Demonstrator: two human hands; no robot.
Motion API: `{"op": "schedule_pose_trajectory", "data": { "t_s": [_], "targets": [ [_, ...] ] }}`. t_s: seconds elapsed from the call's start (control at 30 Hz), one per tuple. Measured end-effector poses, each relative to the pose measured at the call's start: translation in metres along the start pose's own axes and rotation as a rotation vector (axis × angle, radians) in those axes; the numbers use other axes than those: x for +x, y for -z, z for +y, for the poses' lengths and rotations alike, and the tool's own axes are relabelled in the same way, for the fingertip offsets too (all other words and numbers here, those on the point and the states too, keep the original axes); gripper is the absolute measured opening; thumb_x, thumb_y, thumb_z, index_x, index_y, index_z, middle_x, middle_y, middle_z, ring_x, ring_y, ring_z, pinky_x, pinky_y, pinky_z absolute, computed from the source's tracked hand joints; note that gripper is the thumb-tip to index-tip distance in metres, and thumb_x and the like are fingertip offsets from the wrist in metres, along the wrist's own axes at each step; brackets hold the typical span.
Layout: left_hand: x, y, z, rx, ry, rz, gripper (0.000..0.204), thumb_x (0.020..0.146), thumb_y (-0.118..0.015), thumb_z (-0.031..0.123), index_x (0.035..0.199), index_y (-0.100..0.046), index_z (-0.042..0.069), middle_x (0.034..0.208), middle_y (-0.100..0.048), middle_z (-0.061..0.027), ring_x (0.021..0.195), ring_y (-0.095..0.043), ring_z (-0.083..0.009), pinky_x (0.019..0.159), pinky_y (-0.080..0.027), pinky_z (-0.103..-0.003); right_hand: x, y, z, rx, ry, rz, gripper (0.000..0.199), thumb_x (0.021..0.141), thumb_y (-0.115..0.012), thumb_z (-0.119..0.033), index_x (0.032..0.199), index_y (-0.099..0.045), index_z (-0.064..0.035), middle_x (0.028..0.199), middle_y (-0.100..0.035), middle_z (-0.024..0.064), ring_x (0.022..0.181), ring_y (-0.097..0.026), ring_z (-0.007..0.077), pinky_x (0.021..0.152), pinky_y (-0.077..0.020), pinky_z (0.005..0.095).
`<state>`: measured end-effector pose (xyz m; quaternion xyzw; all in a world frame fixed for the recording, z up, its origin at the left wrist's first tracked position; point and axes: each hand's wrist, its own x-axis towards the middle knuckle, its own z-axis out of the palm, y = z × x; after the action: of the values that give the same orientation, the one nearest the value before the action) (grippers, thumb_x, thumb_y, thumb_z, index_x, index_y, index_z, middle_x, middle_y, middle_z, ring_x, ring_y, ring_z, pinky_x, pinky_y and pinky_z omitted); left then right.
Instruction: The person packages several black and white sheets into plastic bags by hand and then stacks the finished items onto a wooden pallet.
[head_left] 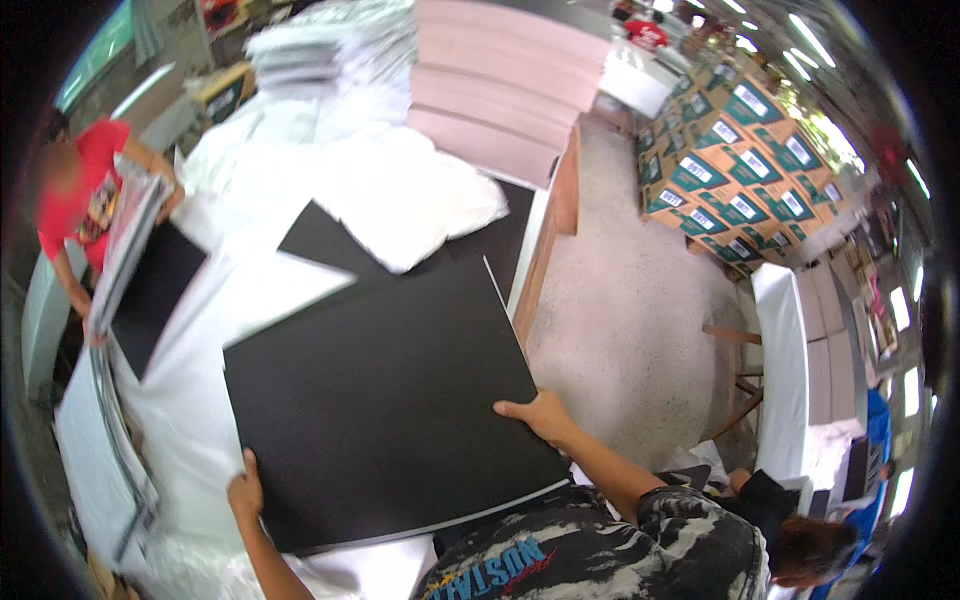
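A large black sheet (390, 410), with a pale edge along its near side, lies flat in front of my body, perhaps on top of others. My left hand (246, 488) grips its left edge, thumb on top. At the right edge, my right hand (540, 415) is closed round it with the thumb laid over the black face. The fingers of both hands are mostly hidden underneath. Beyond the far edge, another black sheet (325, 240) is partly covered by a crumpled white sheet (420, 200).
The table (185, 420) has a white covering. A person in red (95, 190) at the left holds a bundle of sheets (125, 265). Tall stacks of pinkish board (500, 80) stand at the far side. Printed cartons (740, 170) are piled at the right, beyond the concrete floor (630, 300).
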<state>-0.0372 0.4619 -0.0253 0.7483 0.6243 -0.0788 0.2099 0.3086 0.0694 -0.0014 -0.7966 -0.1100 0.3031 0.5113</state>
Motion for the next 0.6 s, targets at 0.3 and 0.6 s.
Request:
{"op": "schedule_pose_trajectory", "data": {
  "t_s": [0.3,0.6],
  "targets": [
    [0.017,-0.007,0.131,-0.405,-0.221,0.06,0.078,0.076,-0.056,0.06,0.108,-0.055,-0.011,0.108,-0.057,-0.028,0.106,-0.053,-0.0369,0.092,-0.039,-0.038,-0.013,0.074,0.059,0.252,-0.193,-0.054,0.058,0.07,-0.074,-0.033,0.109,-0.056,0.0064,0.098,-0.063,0.0138,0.083,-0.061,0.0208,0.076,-0.0488,0.0315],
    [0.047,0.002,0.13,-0.816,-0.04,-0.399,0.102,0.071,-0.047,0.075,0.114,-0.048,-0.018,0.113,-0.055,-0.0251,0.105,-0.054,-0.0308,0.09,-0.042,-0.036,0.005,0.066,0.104,0.402,-0.183,-0.098,0.057,0.071,-0.074,-0.03,0.112,-0.055,0.0049,0.099,-0.062,0.013,0.087,-0.06,0.0204,0.081,-0.0479,0.0322]
  ]
}}
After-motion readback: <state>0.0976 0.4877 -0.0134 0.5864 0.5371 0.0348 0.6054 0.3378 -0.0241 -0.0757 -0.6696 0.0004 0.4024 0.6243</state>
